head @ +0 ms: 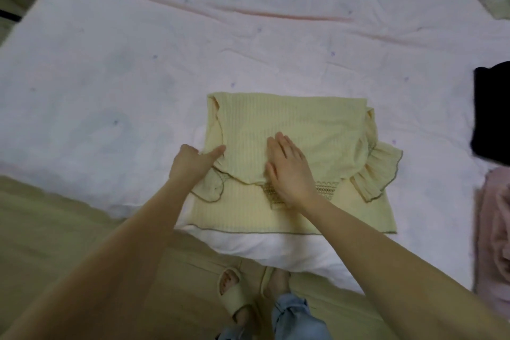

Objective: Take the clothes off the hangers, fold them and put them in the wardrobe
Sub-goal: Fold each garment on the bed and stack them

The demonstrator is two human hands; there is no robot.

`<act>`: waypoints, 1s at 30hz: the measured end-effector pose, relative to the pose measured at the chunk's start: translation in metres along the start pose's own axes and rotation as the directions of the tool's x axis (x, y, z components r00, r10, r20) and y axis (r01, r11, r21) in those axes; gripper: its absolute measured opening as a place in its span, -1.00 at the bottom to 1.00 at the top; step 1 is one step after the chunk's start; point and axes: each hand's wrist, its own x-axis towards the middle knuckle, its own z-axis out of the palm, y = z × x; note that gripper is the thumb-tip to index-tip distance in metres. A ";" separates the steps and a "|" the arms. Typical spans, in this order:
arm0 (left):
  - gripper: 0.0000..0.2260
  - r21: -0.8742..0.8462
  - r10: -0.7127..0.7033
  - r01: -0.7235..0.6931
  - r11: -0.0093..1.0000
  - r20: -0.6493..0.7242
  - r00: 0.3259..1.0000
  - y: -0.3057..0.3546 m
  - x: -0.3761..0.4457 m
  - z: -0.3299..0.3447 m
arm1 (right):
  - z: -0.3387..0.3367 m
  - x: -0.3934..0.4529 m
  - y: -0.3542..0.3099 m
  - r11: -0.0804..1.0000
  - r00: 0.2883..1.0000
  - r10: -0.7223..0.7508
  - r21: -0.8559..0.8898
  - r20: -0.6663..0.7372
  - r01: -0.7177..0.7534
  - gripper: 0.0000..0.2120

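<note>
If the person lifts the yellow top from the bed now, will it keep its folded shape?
Probably not. The yellow top looks thin and floppy: its folded layers drape loosely and the ruffled sleeve spills out sideways. The right hand lies flat on the fold, which suggests it would spring open. It likely weighs little, so supporting it from beneath with both hands seems wise.

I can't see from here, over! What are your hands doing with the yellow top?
Right hand flat, pressing the folded yellow top. Left hand pinching its left edge. Top half folded on the bed. Nothing in the way.
</note>
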 end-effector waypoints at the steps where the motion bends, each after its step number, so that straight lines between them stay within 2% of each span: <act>1: -0.43 -0.074 0.008 -0.005 0.997 0.047 0.999 0.000 0.001 0.000 | 0.008 -0.002 -0.004 0.999 0.999 0.037 0.001 0.022 -0.037 -0.47; 4: -0.65 -0.324 -0.003 0.074 0.943 0.214 0.977 0.002 -0.001 0.000 | 0.032 -0.023 -0.009 0.998 0.997 0.064 -0.032 0.045 -0.062 -0.40; 7: -0.71 -0.456 0.046 0.102 0.884 0.302 0.952 -0.002 -0.008 0.000 | 0.046 -0.054 -0.010 0.997 0.996 0.040 0.058 0.078 -0.044 -0.36; 10: -0.60 -0.513 0.167 0.000 0.858 0.278 0.946 0.004 -0.021 0.000 | 0.041 -0.063 -0.005 0.986 0.980 -0.010 0.167 0.199 -0.023 -0.44; 12: -0.57 -0.532 0.288 -0.111 0.840 0.262 0.921 0.021 -0.036 0.000 | 0.018 -0.053 -0.004 0.940 0.965 0.043 0.316 0.260 -0.127 -0.57; 13: -0.56 -0.540 0.340 -0.154 0.827 0.264 0.902 0.030 -0.042 0.001 | 0.002 -0.046 -0.004 0.878 0.953 0.114 0.421 0.280 -0.229 -0.62; 14: -0.54 -0.542 0.385 -0.190 0.818 0.272 0.882 0.041 -0.050 0.004 | -0.016 -0.039 -0.004 0.752 0.934 0.213 0.562 0.285 -0.344 -0.62; 15: -0.49 -0.532 0.425 -0.229 0.815 0.280 0.861 0.054 -0.060 0.008 | -0.034 -0.034 -0.002 0.565 0.908 0.304 0.713 0.288 -0.415 -0.61; 17: -0.39 -0.471 0.499 -0.329 0.819 0.299 0.813 0.079 -0.078 0.021 | -0.066 -0.027 0.006 0.122 0.846 0.416 0.901 0.334 -0.415 -0.60; 18: -0.35 -0.422 0.527 -0.382 0.822 0.307 0.793 0.088 -0.085 0.030 | -0.077 -0.025 0.010 -0.043 0.827 0.435 0.926 0.355 -0.375 -0.59; 19: -0.34 -0.368 0.550 -0.434 0.822 0.322 0.770 0.101 -0.094 0.043 | -0.090 -0.025 0.019 -0.150 0.813 0.448 0.928 0.372 -0.342 -0.59; 25: -0.31 -0.177 0.562 -0.541 0.822 0.401 0.723 0.162 -0.123 0.146 | -0.112 -0.055 0.097 -0.196 0.749 0.502 0.901 0.432 -0.388 -0.60; 28: -0.26 -0.132 0.561 -0.565 0.814 0.428 0.709 0.187 -0.129 0.191 | -0.116 -0.063 0.133 -0.248 0.734 0.521 0.900 0.436 -0.358 -0.65; 30: -0.20 -0.131 0.547 -0.565 0.815 0.497 0.673 0.199 -0.132 0.214 | -0.115 -0.068 0.158 -0.282 0.710 0.535 0.889 0.458 -0.361 -0.68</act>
